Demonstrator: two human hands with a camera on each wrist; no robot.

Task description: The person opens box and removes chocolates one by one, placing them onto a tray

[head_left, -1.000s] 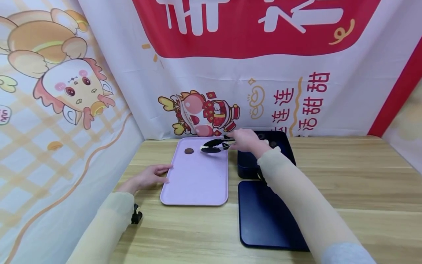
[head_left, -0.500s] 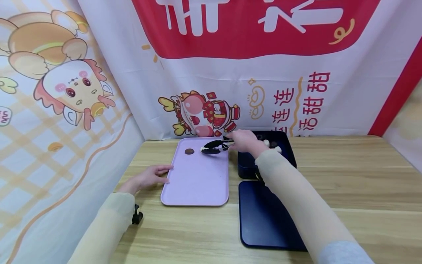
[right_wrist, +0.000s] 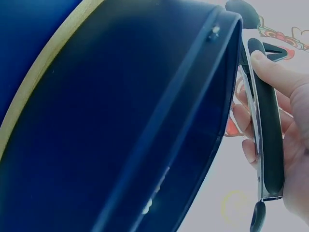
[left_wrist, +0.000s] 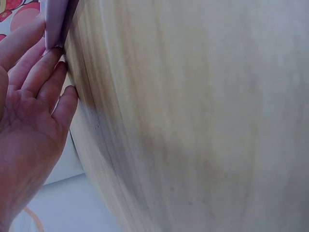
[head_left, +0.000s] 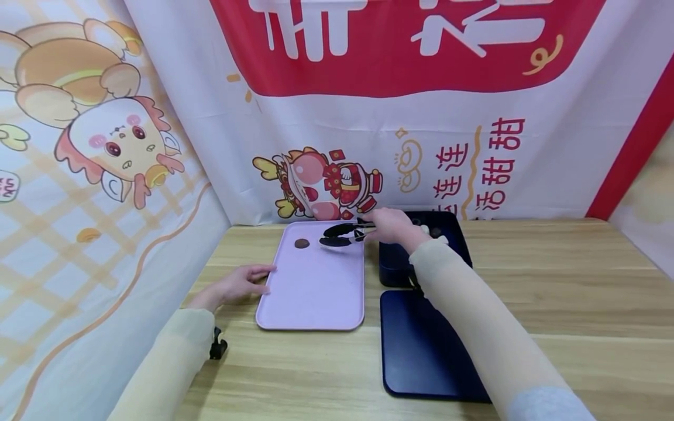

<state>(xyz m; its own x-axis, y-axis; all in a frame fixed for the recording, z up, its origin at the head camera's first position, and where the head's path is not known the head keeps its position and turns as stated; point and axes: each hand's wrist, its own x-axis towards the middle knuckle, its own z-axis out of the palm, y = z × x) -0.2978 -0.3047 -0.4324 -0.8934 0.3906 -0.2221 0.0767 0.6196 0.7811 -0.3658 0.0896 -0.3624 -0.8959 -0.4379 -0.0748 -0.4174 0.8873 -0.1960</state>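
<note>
My right hand (head_left: 391, 225) grips a pair of tongs (head_left: 341, 241) with black heads. Their tips stand apart, close over the far right part of a lilac tray (head_left: 310, 295). A brown round piece (head_left: 302, 243) lies on the tray, left of the tips. In the right wrist view, the thumb presses along the black handle of the tongs (right_wrist: 269, 130), with the fingers on the other side. My left hand (head_left: 239, 282) touches the tray's left edge with extended fingers. The left wrist view shows those fingertips against the rim of the tray (left_wrist: 55, 24).
Under the right forearm stands a dark blue box (head_left: 395, 273) holding several small black and white pieces. A flat dark blue lid (head_left: 421, 351) lies nearer on the wooden table (head_left: 316, 374). Printed cloth (head_left: 295, 123) hangs behind and along the left side.
A small pale piece showed at the tongs' tips earlier; now it does not show there, and the tips look slightly further apart. The left hand keeps its place at the tray.
</note>
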